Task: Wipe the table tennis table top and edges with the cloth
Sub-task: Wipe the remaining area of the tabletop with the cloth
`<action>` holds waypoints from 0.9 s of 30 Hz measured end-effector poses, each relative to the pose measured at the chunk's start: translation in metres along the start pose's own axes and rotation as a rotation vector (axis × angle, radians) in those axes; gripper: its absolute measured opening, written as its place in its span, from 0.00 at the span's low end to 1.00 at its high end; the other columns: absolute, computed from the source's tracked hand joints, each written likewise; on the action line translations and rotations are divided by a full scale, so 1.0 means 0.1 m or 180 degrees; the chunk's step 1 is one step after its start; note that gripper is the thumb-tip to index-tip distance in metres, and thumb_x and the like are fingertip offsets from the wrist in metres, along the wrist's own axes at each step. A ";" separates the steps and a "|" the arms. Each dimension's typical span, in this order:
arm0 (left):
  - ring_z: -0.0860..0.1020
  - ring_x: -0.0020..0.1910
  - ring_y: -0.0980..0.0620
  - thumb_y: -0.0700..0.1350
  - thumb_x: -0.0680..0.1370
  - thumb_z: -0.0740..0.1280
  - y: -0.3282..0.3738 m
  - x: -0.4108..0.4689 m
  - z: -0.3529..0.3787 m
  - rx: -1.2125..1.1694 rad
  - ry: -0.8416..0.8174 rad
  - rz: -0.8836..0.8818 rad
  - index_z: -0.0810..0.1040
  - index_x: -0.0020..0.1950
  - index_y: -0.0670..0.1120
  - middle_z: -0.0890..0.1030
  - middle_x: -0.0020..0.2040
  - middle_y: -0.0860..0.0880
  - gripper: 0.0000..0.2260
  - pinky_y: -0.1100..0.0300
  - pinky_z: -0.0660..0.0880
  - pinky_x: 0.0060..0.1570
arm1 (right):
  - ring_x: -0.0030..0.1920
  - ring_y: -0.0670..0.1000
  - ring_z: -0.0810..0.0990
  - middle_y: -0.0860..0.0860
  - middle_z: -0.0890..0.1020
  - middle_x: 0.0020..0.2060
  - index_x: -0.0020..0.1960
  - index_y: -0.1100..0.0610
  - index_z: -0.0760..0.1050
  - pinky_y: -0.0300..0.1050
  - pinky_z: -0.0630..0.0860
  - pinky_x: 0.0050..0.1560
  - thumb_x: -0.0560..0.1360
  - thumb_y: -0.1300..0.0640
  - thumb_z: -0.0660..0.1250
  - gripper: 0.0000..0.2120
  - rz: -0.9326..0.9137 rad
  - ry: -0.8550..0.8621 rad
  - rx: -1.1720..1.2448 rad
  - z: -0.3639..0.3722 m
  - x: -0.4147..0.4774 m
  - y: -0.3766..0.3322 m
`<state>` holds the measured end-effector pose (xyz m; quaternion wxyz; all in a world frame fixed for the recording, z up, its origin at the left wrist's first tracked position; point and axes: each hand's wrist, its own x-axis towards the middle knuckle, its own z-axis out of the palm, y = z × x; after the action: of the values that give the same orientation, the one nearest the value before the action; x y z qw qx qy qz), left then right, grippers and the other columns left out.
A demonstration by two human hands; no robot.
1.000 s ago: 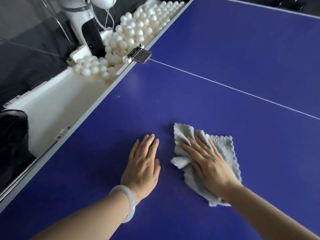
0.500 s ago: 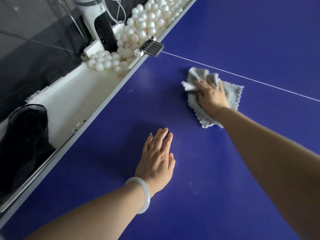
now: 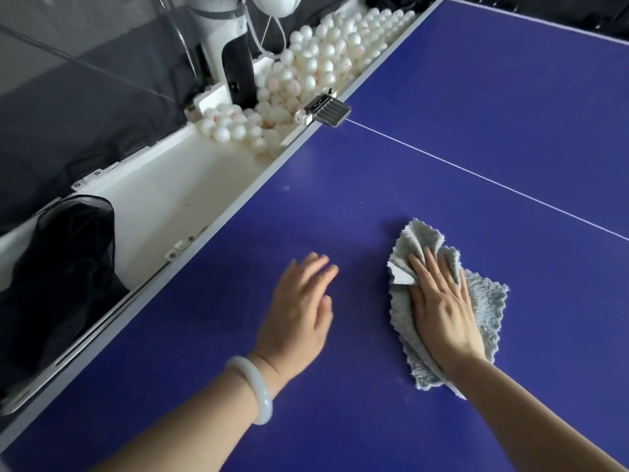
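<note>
Presently: right hand (image 3: 442, 301) lay flat on cloth (image 3: 486, 311), fingers straight, pressing rather than gripping. Cloth sat under palm on blue worktop (image 3: 425, 172), bunched ahead of fingertips. Left hand (image 3: 299, 311), just left of it, was relaxed with fingers extended and held nothing; blur hid whether it touched worktop. Step judged: wiping top. Good stroke called for even palm pressure, bunched fold flattened, passes overlapped, then carried leftward beyond left hand to grey edge (image 3: 218, 229), which likely remained unwiped. Net clamp (image 3: 326, 110) beyond fingertips needed skirting.
</note>
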<state>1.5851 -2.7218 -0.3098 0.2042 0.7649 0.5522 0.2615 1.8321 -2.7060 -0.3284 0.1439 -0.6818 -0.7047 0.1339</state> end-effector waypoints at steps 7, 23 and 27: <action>0.61 0.77 0.43 0.45 0.83 0.55 -1.00 0.02 -0.60 0.1103 -0.0103 -0.0639 0.67 0.75 0.40 0.65 0.76 0.42 0.21 0.44 0.57 0.76 | 0.77 0.37 0.42 0.41 0.58 0.79 0.78 0.44 0.62 0.45 0.43 0.80 0.84 0.52 0.52 0.22 0.0156 0.0138 0.0081 -0.01 0.21 0.00; 0.62 0.76 0.47 0.51 0.80 0.51 -1.08 0.05 -0.59 0.1110 -0.0112 -0.0690 0.69 0.74 0.44 0.66 0.75 0.47 0.24 0.47 0.60 0.74 | 0.79 0.66 0.50 0.56 0.54 0.81 0.76 0.45 0.66 0.68 0.44 0.76 0.82 0.54 0.58 0.22 0.0631 0.0366 -0.0257 0.29 1.43 -0.38; 0.60 0.77 0.48 0.48 0.80 0.56 -1.10 0.03 -0.58 0.1081 -0.0075 -0.0710 0.69 0.75 0.45 0.65 0.76 0.48 0.23 0.47 0.58 0.75 | 0.79 0.60 0.53 0.52 0.59 0.80 0.79 0.46 0.60 0.67 0.42 0.76 0.84 0.51 0.50 0.23 0.1003 0.0436 -0.0024 0.28 2.35 -0.50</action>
<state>1.4686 -2.6837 -0.3305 0.1066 0.7254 0.6672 0.1314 1.7689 -2.4727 -0.3299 0.1662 -0.7918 -0.5782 0.1054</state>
